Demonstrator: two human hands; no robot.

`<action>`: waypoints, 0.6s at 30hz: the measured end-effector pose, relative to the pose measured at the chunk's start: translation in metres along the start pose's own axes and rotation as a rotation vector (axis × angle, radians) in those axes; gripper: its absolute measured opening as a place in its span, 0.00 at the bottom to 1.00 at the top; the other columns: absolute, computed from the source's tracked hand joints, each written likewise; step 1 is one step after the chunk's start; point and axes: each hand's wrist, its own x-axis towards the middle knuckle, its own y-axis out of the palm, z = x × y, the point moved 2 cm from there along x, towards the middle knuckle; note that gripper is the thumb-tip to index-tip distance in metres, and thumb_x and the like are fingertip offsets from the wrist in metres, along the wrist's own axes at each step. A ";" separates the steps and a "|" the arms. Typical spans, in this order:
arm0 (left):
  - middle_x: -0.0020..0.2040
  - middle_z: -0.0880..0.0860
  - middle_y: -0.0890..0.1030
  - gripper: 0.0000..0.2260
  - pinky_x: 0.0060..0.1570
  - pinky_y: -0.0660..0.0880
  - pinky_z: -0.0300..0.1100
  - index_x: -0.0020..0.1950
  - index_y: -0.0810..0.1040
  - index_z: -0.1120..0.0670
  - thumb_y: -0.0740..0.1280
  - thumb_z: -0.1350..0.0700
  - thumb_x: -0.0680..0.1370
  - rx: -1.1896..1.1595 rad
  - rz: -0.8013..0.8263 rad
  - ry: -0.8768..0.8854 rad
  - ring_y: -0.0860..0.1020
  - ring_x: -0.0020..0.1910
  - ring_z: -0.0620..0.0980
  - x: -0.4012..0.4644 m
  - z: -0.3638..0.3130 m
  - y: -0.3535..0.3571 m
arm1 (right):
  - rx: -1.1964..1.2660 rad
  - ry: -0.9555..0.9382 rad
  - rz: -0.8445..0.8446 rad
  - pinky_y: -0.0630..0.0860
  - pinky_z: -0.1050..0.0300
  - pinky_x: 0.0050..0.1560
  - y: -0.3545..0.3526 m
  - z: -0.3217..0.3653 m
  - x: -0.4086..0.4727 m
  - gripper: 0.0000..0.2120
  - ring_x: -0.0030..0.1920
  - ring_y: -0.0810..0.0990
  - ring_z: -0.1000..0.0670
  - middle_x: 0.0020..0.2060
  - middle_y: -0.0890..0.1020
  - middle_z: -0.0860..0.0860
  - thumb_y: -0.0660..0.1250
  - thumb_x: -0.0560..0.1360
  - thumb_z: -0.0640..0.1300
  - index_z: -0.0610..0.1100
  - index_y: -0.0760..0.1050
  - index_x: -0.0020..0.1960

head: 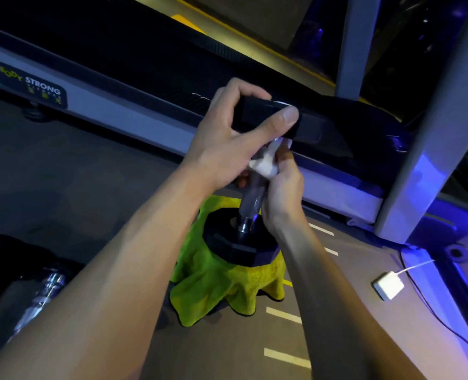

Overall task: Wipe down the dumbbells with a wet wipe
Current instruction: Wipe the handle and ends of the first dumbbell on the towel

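Dumbbell [250, 204] stood on end, long axis near vertical and leaning slightly away from the viewer; lower black head [238, 242] seated on a green-yellow towel [219, 286] spread on the floor [76, 160], upper black head [276, 119] raised in front of the treadmill deck [117, 86]. Chrome handle [250, 212] exposed between the two heads, bare metal showing only along the lower stretch.

Wet wipe [263, 163] bunched white against the upper part of the handle, just below the upper head. Right hand [282, 193] curled round wipe and handle together, approaching from the right side, fingers largely hidden behind the wipe. Left hand [233, 133] clamped on the upper head from above, thumb along the near face, fingers over the top edge, steadying the upright weight.

Relation governing the next stroke, as judged: uncleaned handle directly below the right hand, along the dumbbell's own axis; downward slide toward the lower head therefore the natural path, left hand placed only to hold.

Further dumbbells [43, 292] lying at lower left; white power adapter [388, 285] with cable at right.
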 end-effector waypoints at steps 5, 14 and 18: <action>0.61 0.55 0.79 0.20 0.49 0.80 0.41 0.56 0.76 0.41 0.73 0.33 0.71 0.047 -0.052 0.017 0.81 0.57 0.46 0.000 0.000 -0.003 | -0.458 -0.308 0.066 0.79 0.47 0.47 0.011 0.000 -0.007 0.05 0.46 0.82 0.47 0.47 0.82 0.48 0.61 0.82 0.41 0.50 0.69 0.56; 0.62 0.51 0.79 0.15 0.47 0.77 0.32 0.57 0.76 0.41 0.75 0.38 0.76 0.087 -0.055 0.005 0.81 0.50 0.38 -0.001 -0.002 -0.001 | -1.047 0.006 0.331 0.76 0.45 0.56 -0.039 -0.012 -0.034 0.24 0.53 0.81 0.43 0.53 0.83 0.45 0.63 0.80 0.64 0.43 0.70 0.59; 0.61 0.50 0.78 0.15 0.48 0.75 0.31 0.56 0.76 0.42 0.76 0.40 0.76 0.077 -0.027 0.004 0.79 0.54 0.40 -0.004 -0.005 0.003 | -0.915 0.135 0.513 0.78 0.45 0.63 -0.057 -0.013 -0.033 0.19 0.56 0.85 0.50 0.53 0.87 0.53 0.70 0.73 0.57 0.47 0.78 0.59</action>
